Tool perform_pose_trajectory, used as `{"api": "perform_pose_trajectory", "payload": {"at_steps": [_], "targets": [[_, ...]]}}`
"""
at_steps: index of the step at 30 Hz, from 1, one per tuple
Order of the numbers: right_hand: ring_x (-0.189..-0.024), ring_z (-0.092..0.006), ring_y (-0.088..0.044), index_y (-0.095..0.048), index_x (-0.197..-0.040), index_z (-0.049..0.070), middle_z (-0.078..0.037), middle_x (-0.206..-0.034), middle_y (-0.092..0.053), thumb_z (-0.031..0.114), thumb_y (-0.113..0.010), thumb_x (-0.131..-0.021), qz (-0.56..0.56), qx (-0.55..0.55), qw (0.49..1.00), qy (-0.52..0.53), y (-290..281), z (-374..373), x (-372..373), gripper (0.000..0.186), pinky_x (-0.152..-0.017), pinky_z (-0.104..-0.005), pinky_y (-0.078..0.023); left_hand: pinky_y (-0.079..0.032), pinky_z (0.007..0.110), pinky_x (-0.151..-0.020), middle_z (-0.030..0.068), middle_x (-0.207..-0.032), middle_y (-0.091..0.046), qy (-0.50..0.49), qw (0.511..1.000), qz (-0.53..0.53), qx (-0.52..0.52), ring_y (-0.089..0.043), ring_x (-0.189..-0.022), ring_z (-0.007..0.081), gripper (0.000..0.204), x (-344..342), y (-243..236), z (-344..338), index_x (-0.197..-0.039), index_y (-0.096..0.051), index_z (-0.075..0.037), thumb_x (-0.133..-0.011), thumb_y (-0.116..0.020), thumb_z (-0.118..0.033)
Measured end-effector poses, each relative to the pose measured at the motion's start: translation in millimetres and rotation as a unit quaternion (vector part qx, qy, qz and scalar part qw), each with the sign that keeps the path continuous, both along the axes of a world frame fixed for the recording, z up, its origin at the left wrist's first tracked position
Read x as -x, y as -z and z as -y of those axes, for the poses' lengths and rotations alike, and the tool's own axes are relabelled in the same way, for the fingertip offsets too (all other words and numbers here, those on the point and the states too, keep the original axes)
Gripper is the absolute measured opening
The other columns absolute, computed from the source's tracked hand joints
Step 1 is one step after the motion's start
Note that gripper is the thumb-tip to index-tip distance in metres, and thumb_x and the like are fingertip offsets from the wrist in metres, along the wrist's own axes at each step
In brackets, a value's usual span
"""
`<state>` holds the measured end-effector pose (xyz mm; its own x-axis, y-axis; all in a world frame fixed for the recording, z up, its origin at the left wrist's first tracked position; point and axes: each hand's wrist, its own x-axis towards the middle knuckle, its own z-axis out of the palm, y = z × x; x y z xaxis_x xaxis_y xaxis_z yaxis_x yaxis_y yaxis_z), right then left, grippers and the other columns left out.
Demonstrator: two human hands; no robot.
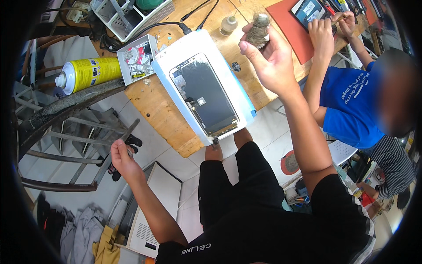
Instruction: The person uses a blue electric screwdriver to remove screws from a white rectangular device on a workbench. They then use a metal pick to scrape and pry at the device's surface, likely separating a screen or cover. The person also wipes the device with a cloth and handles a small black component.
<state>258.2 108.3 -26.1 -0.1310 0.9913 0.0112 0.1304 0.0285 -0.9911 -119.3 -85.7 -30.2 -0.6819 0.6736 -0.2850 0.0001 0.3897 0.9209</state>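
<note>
My right hand (pixel 274 61) is raised above the far right of the wooden bench, its fingers wrapped round a grey-brown bundle of wound strands (pixel 258 31). Lower left, away from the bench, my left hand (pixel 125 160) is closed with thumb and fingertips together. Whatever it pinches is too small to name. Between the hands, a phone screen (pixel 211 94) lies dark side up on a white machine with light-blue sides (pixel 169 59). A small pale square and a short flex cable show on the screen. Neither hand touches it.
Left of the machine stand a white box of small parts (pixel 151 44) and a yellow spray can (pixel 90 75). A small bottle (pixel 228 25) sits behind it. A curved metal railing (pixel 66 103) runs at left. A co-worker in blue (pixel 347 103) handles a device at right.
</note>
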Motion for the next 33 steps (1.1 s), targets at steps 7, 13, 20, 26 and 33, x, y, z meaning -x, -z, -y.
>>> {"api": "perform_pose_trajectory", "payload": {"at_steps": [7,13,20,26,33], "targets": [[-0.099,-0.0120,-0.062,-0.061,-0.123,-0.003,-0.007,-0.110,-0.065,0.005,-0.073,-0.094,-0.018,0.004,1.000,0.014,-5,8,-11,0.032,-0.091,-0.0284,-0.051,-0.030,0.022,-0.060,-0.0039,-0.071,-0.049,-0.011,1.000,0.011,-0.009,-0.039,-0.064,0.0040,0.018,-7,-2,-8,-0.096,-0.058,-0.007,-0.106,-0.060,-0.022],[-0.099,-0.0133,-0.064,-0.058,-0.125,-0.005,-0.007,-0.109,-0.065,0.003,-0.072,-0.094,-0.049,0.062,0.995,0.054,-2,10,-38,0.035,-0.087,-0.0296,-0.054,-0.033,0.022,-0.062,-0.0040,-0.074,-0.051,-0.001,1.000,0.014,0.010,-0.043,-0.068,0.0037,0.016,-14,-3,-26,-0.100,-0.061,-0.006,-0.106,-0.061,-0.021],[-0.080,-0.0129,-0.065,-0.063,-0.113,0.000,-0.004,-0.094,-0.067,0.008,-0.070,-0.097,-0.030,0.011,0.976,0.214,16,-26,-103,0.020,-0.074,-0.0285,-0.054,-0.033,0.020,-0.063,-0.0079,-0.080,-0.051,0.152,0.987,0.057,-0.007,-0.041,-0.072,0.0011,0.015,-71,-12,-78,-0.103,-0.063,-0.004,-0.103,-0.064,-0.018],[-0.081,-0.0118,-0.065,-0.063,-0.112,0.001,-0.002,-0.100,-0.065,0.005,-0.071,-0.096,-0.047,0.005,0.966,0.255,30,-54,-142,0.019,-0.070,-0.0271,-0.055,-0.034,0.020,-0.065,-0.0082,-0.081,-0.052,0.229,0.969,0.090,-0.022,-0.042,-0.073,0.0010,0.018,-102,-29,-114,-0.100,-0.063,-0.004,-0.103,-0.066,-0.021],[-0.081,-0.0110,-0.065,-0.063,-0.113,-0.001,-0.002,-0.102,-0.064,0.004,-0.070,-0.096,-0.017,-0.020,0.964,0.264,33,-50,-135,0.019,-0.071,-0.0272,-0.057,-0.037,0.020,-0.068,-0.0061,-0.083,-0.056,0.227,0.970,0.063,-0.051,-0.045,-0.075,0.0022,0.018,-91,-27,-139,-0.098,-0.064,-0.003,-0.102,-0.068,-0.020]]}}
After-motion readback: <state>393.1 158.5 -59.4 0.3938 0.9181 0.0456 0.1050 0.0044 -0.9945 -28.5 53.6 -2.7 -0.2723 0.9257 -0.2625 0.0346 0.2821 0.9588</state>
